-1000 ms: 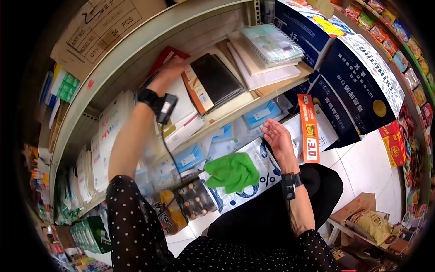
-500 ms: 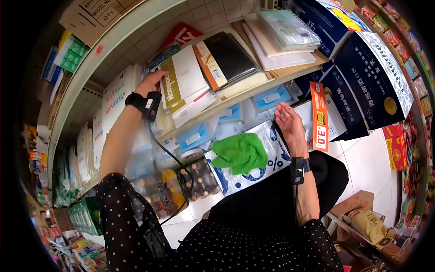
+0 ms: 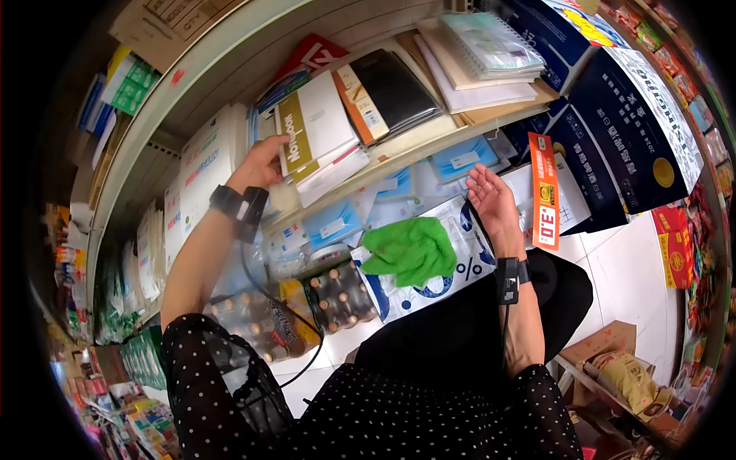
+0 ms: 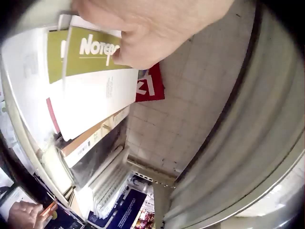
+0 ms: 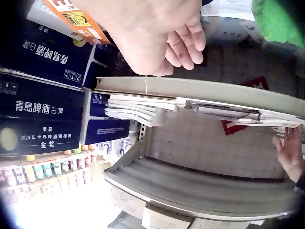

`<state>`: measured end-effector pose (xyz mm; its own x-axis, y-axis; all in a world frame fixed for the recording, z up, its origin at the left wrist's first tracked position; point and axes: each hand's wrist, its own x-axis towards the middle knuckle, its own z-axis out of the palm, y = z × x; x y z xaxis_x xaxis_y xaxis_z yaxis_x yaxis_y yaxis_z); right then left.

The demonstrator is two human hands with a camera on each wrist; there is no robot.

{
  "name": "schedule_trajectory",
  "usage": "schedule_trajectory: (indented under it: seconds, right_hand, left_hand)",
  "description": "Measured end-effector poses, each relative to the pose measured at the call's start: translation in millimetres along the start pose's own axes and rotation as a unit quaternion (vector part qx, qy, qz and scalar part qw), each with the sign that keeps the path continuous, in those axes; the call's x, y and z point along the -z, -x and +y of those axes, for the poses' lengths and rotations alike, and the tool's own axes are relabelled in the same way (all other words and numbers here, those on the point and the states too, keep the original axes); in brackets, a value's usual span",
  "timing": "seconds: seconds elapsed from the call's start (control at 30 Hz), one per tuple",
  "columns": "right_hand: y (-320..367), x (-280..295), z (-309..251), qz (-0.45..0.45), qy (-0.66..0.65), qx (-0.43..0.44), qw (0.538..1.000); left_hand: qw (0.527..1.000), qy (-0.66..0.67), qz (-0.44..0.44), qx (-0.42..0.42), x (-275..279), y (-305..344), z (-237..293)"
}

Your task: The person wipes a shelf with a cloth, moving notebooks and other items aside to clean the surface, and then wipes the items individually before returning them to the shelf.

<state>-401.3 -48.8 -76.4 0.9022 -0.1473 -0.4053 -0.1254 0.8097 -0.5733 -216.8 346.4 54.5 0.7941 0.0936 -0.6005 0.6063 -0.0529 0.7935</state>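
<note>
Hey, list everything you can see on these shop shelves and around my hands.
shelf: one, pale, centre
notepad: one, white with olive band, shelf left
black notebook: one, black, right of notepad
spiral notebooks: one stack, pale, shelf right
red booklet: one, red, behind notepad
green cloth: one, green, below shelf
bottle packs: two, brownish, bottom left
navy boxes: several, navy, right
price tag: one, orange, beside right hand
left hand: against notepad's left edge
right hand: open, empty, under shelf

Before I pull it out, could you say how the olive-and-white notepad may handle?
The notepad looks thin and flat, so probably light and a little bendy. It lies on loose papers, so pulling may drag them along.
</note>
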Motion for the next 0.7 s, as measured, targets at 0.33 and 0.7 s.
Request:
schedule_trajectory:
  seconds: [0.33,0.7]
  right_hand:
    - [26.0,-115.4,-2.0,-0.198,0.216,0.057,0.954]
    - [-20.6,-170.5,49.6,-0.114,0.672,0.224,0.697]
  left_hand:
    - [0.998,-0.053,-0.012,0.015,4.3,32.1,-6.7]
    - [0.987,0.122,-0.043,0.091,7.2,8.8,-12.9]
